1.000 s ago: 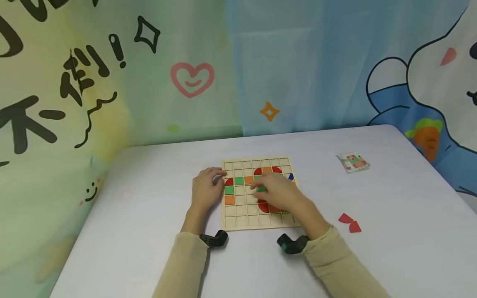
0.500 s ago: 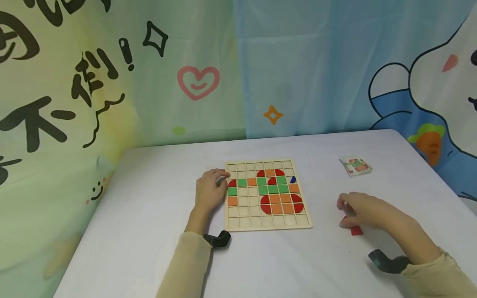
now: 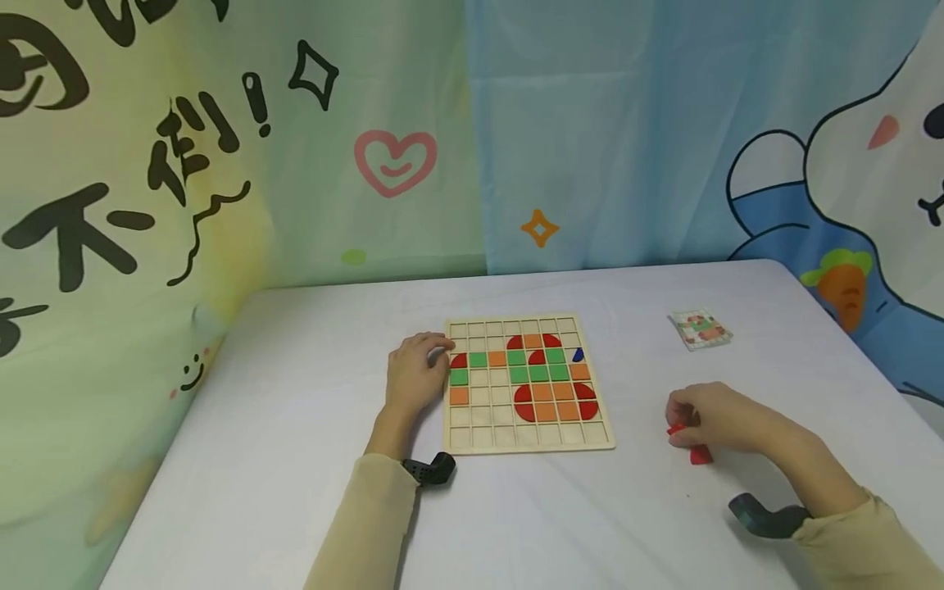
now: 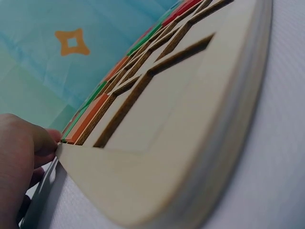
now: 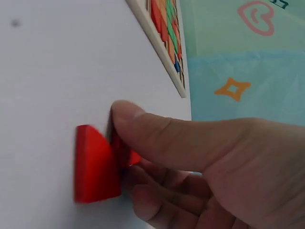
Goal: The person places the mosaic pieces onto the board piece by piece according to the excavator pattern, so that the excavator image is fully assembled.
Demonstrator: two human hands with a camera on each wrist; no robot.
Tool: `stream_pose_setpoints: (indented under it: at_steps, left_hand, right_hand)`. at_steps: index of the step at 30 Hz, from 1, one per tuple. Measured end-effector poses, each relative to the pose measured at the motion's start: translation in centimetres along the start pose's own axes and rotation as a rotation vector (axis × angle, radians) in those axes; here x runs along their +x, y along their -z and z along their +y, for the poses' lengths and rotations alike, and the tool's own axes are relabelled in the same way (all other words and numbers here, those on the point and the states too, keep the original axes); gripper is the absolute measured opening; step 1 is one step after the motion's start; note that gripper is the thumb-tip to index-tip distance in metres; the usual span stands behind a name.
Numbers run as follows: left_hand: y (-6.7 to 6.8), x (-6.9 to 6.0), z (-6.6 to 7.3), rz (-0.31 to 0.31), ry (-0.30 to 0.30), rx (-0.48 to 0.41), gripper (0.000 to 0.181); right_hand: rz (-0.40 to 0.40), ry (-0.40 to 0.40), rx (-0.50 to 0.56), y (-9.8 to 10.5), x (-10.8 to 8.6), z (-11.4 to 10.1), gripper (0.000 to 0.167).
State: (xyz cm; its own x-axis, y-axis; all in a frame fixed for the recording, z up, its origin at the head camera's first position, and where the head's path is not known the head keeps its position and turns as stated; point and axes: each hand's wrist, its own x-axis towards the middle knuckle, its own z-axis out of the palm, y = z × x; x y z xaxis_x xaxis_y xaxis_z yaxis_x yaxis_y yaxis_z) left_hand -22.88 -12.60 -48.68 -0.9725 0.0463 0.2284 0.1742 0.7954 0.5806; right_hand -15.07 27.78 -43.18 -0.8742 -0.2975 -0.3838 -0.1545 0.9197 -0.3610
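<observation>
A square wooden grid board [image 3: 487, 438] lies flat in the middle of the table, with red quarter-round, green and orange square pieces in many cells. My left hand [image 3: 416, 373] holds the board's left edge; in the left wrist view the thumb and curled fingers [image 4: 45, 143] meet at that edge. To the right of the board, my right hand [image 3: 726, 418] pinches a red quarter-round piece [image 5: 123, 151] between thumb and fingers, close above the tabletop. Beside it lies a second red quarter-round piece [image 5: 95, 167]. My fingers partly cover the pinched piece.
A small stack of patterned cards [image 3: 701, 329] lies at the back right of the white table [image 3: 332, 328]. One blue piece [image 3: 578, 355] sits tilted in a cell near the board's right side. A printed curtain [image 3: 560, 123] hangs behind the table.
My right hand has moved right, from over the board to the loose red pieces, and has taken hold of one. My left hand stays at the board's edge.
</observation>
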Motion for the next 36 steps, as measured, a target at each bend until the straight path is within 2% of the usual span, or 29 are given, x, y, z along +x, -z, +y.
stream_pose_setpoints:
  at_steps: [5, 12, 15, 18, 21, 25, 28, 31, 36]
  left_hand:
    - [-0.1, 0.1, -0.2, 0.006, -0.004, -0.003, 0.023]
    - [-0.4, 0.3, 0.0, 0.011, -0.001, -0.001, 0.023]
    - [-0.4, 0.3, -0.1, 0.009, -0.004, 0.003, 0.023]
    - [-0.4, 0.3, -0.1, 0.010, -0.001, 0.016, 0.023]
    - [-0.4, 0.3, 0.0, 0.016, 0.005, 0.011, 0.023]
    - [-0.5, 0.2, -0.1, 0.015, -0.004, -0.002, 0.024]
    - [-0.6, 0.3, -0.1, 0.017, -0.013, -0.001, 0.023]
    - [-0.6, 0.3, -0.2, 0.019, -0.019, 0.005, 0.023]
    - [-0.1, 0.4, -0.6, 0.023, -0.028, 0.028, 0.022]
  right_hand:
    - [-0.002, 0.007, 0.045, 0.3, 0.6, 0.0, 0.020]
    - [0.084, 0.059, 0.082, 0.6, 1.9, 0.0, 0.019]
    - [0.134, 0.080, 0.138, 0.7, 2.9, -0.9, 0.021]
    - [0.213, 0.114, 0.214, 0.9, 4.3, -3.3, 0.019]
    - [0.278, 0.180, 0.288, 0.5, 5.7, -7.3, 0.014]
    - [0.255, 0.299, 0.355, -1.5, 7.8, -13.1, 0.010]
    - [0.214, 0.370, 0.374, -3.2, 9.1, -16.4, 0.009]
    - [0.222, 0.406, 0.356, -4.8, 10.1, -18.4, 0.007]
    - [0.280, 0.396, 0.293, -6.4, 10.7, -20.2, 0.005]
